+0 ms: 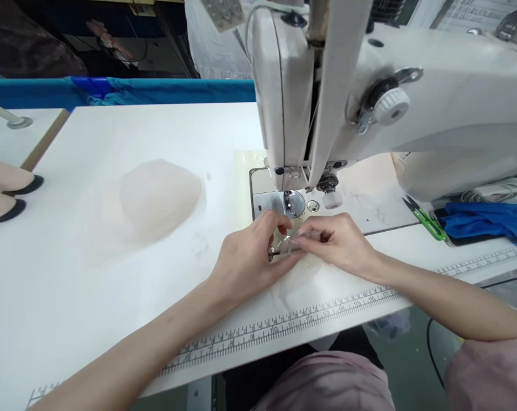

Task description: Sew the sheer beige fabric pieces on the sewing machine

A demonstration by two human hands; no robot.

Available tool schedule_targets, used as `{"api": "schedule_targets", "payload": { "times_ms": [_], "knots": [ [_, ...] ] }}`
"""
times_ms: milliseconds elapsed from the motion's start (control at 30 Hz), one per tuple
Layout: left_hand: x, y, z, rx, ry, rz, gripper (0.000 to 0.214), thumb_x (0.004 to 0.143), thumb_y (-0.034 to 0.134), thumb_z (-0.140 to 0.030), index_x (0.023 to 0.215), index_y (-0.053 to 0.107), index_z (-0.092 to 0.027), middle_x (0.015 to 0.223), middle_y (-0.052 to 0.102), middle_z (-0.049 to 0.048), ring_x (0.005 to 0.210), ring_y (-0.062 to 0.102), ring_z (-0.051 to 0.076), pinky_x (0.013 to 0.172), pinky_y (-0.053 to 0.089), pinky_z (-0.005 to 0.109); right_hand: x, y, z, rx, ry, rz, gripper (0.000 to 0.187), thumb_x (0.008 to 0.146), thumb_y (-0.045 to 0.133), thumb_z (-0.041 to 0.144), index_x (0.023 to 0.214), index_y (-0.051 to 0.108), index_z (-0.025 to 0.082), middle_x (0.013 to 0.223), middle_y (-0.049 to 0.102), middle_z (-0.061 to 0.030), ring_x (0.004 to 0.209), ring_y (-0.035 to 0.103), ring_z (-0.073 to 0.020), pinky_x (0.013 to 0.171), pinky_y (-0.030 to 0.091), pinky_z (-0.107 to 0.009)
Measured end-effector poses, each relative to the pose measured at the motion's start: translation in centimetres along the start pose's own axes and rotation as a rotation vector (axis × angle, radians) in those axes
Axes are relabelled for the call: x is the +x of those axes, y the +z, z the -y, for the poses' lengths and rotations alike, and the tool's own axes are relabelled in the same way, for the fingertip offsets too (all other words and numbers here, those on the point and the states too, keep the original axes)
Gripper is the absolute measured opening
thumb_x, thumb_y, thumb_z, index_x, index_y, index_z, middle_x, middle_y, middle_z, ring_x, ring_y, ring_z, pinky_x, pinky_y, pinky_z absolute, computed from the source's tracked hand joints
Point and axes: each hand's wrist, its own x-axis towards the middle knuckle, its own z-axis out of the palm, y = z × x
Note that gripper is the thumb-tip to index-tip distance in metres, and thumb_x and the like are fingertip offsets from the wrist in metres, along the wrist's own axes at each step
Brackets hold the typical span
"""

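My right hand (342, 242) is closed, with thumb and fingertips pinching a thin see-through piece (289, 244) in front of the sewing machine's needle plate (262, 202). My left hand (250, 251) reaches over the same piece from the left. Its index finger is curled and its thumb stretches toward my right fingertips; it seems to steady the piece, whose edges are hard to make out. Just beyond both hands is the presser foot (287, 201) of the white sewing machine (284, 103). To the left, a sheer beige rounded piece (160, 197) lies on the white table.
A printed ruler (275, 330) runs along the table's front edge. Green-handled snips (429, 222) and a blue cloth (483, 220) lie at the right. Two beige black-tipped items (5, 185) extend in at the left edge. A blue fabric-covered bar (164, 90) borders the back.
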Motion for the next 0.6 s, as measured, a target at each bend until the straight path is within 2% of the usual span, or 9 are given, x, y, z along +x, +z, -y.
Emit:
{"api": "schedule_targets", "payload": {
  "times_ms": [100,167,233,300,400,500,600],
  "knots": [
    [0.2,-0.4,-0.2,-0.118,-0.148,0.065,0.009,0.081,0.062,-0.028,0.083,0.058,-0.020,0.053,0.045,-0.0085,0.043,0.036,0.006,0.044,0.030,0.020,-0.1,0.1,-0.1,-0.067,-0.057,-0.003,0.013,0.085,0.065,0.031,0.084,0.069,0.018,0.065,0.062,0.0030,0.052,0.049,-0.0062,0.049,0.040,-0.020],
    [0.5,-0.9,-0.2,-0.264,-0.259,0.119,0.008,0.080,0.063,-0.027,0.078,0.060,-0.020,0.048,0.045,-0.0091,0.040,0.037,0.005,0.043,0.031,0.020,0.0,0.0,-0.2,-0.076,-0.095,-0.022,0.011,0.084,0.065,0.027,0.088,0.068,0.018,0.066,0.062,0.0035,0.049,0.047,-0.0052,0.047,0.039,-0.019],
    [0.7,-1.3,0.0,-0.427,-0.383,0.163,0.011,0.079,0.065,-0.028,0.076,0.060,-0.019,0.047,0.052,-0.0074,0.041,0.048,0.007,0.044,0.036,0.019,0.0,-0.2,-0.3,-0.086,-0.137,-0.047,0.007,0.083,0.065,0.021,0.089,0.068,0.017,0.069,0.063,0.0033,0.050,0.048,-0.0049,0.046,0.040,-0.018],
    [0.8,-1.4,0.1,-0.565,-0.457,0.200,0.013,0.078,0.067,-0.029,0.076,0.059,-0.018,0.055,0.063,-0.0029,0.053,0.062,0.012,0.048,0.045,0.021,0.0,-0.2,-0.4,-0.106,-0.172,-0.062,0.006,0.083,0.063,0.017,0.088,0.067,0.018,0.071,0.064,0.0031,0.052,0.050,-0.0051,0.047,0.041,-0.017],
    [0.6,-1.2,0.1,-0.560,-0.360,0.178,0.010,0.078,0.066,-0.027,0.078,0.061,-0.017,0.070,0.069,0.0010,0.064,0.067,0.015,0.056,0.052,0.024,0.0,-0.3,-0.5,-0.138,-0.219,-0.059,0.006,0.084,0.062,0.016,0.087,0.067,0.018,0.073,0.065,0.0024,0.055,0.052,-0.0057,0.050,0.043,-0.017],
    [0.2,-0.8,-0.1,-0.303,-0.170,0.087,0.007,0.081,0.062,-0.021,0.085,0.066,-0.018,0.066,0.066,-0.0014,0.057,0.060,0.011,0.054,0.049,0.022,-0.1,-0.3,-0.5,-0.199,-0.295,-0.064,0.006,0.085,0.060,0.015,0.086,0.066,0.017,0.075,0.066,0.0011,0.057,0.054,-0.0064,0.051,0.045,-0.018],
    [0.0,-0.6,-0.4,-0.165,-0.062,0.102,0.018,0.085,0.054,-0.015,0.094,0.069,-0.019,0.068,0.065,-0.0010,0.055,0.056,0.009,0.051,0.046,0.021,-0.2,-0.3,-0.5,-0.275,-0.377,-0.098,0.008,0.086,0.059,0.014,0.084,0.065,0.017,0.072,0.066,0.0018,0.055,0.054,-0.0063,0.051,0.045,-0.018]
  ]
}}
